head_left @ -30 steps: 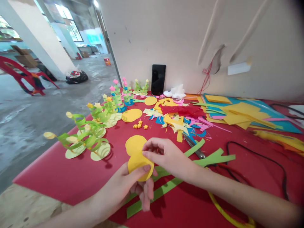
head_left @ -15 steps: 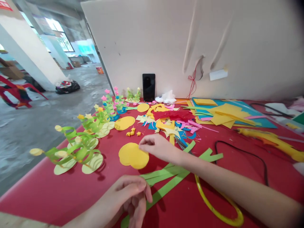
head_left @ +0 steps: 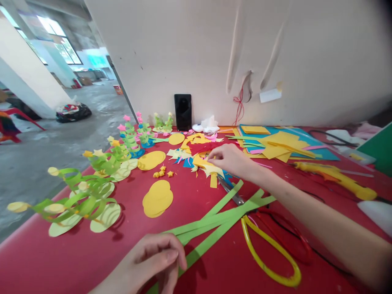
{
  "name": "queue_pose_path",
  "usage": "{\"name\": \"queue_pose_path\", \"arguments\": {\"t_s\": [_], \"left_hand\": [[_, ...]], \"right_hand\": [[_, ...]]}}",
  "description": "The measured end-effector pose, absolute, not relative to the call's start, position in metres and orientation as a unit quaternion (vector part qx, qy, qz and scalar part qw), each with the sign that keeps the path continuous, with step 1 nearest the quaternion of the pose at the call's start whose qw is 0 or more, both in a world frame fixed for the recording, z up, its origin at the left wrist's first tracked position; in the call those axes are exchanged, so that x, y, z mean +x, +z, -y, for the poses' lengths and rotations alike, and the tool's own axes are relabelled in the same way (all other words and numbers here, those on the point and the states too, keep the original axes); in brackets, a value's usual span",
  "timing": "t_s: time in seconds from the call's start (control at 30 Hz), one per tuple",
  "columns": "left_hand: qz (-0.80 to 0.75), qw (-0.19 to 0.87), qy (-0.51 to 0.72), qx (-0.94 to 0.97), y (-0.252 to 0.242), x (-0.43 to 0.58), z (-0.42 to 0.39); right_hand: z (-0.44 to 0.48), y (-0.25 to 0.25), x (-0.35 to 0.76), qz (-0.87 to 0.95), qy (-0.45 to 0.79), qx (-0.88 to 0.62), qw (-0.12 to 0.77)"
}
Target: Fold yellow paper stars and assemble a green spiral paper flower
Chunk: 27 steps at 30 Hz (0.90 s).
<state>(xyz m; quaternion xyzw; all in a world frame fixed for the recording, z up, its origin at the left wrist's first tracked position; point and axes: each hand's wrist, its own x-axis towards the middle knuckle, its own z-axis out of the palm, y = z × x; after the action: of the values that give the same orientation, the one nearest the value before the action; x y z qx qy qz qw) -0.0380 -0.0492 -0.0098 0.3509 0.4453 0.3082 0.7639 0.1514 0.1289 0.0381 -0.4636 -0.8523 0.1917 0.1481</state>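
Observation:
My right hand reaches over a pile of paper scraps, its thumb and forefinger close together at some yellow pieces; whether it pinches one I cannot tell. Loosely curled and empty, my left hand hangs near the front edge, beside long green paper strips. Overlapping yellow paper rounds lie flat between the hands and the finished paper plants. Scissors with one yellow handle loop and one red one lie partly under the strips. Small folded yellow stars rest behind the rounds.
Green paper plants on round bases line the left side. A black phone leans against the white panel. Blue and yellow sheets lie back right, with a yellow glue gun and its cord in front.
My right hand has let go of the yellow rounds and moved back and right to the scrap pile. My left hand stays low, loosely curled. The view has turned slightly right.

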Motion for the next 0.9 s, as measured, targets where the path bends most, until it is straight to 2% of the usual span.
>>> {"name": "queue_pose_path", "arguments": {"t_s": [0.17,0.27,0.37,0.5,0.73,0.9], "left_hand": [[-0.456,0.76,0.297,0.355,-0.01,-0.038,0.048],[-0.461,0.757,0.294,0.358,-0.009,-0.038,0.047],[-0.468,0.755,0.293,0.354,-0.009,-0.038,0.047],[-0.472,0.761,0.289,0.338,-0.007,-0.038,0.046],[-0.475,0.757,0.283,0.347,-0.003,-0.038,0.046],[-0.474,0.754,0.281,0.357,-0.004,-0.038,0.046]], "right_hand": [[-0.121,0.032,0.172,0.875,0.145,-0.46,0.043],[-0.106,0.02,0.166,0.891,0.069,-0.449,-0.008],[-0.094,0.017,0.157,0.898,-0.001,-0.438,-0.05],[-0.088,0.019,0.146,0.91,-0.025,-0.401,-0.098],[-0.089,0.009,0.142,0.913,-0.04,-0.391,-0.112],[-0.074,0.007,0.145,0.939,-0.033,-0.334,-0.079]]}}
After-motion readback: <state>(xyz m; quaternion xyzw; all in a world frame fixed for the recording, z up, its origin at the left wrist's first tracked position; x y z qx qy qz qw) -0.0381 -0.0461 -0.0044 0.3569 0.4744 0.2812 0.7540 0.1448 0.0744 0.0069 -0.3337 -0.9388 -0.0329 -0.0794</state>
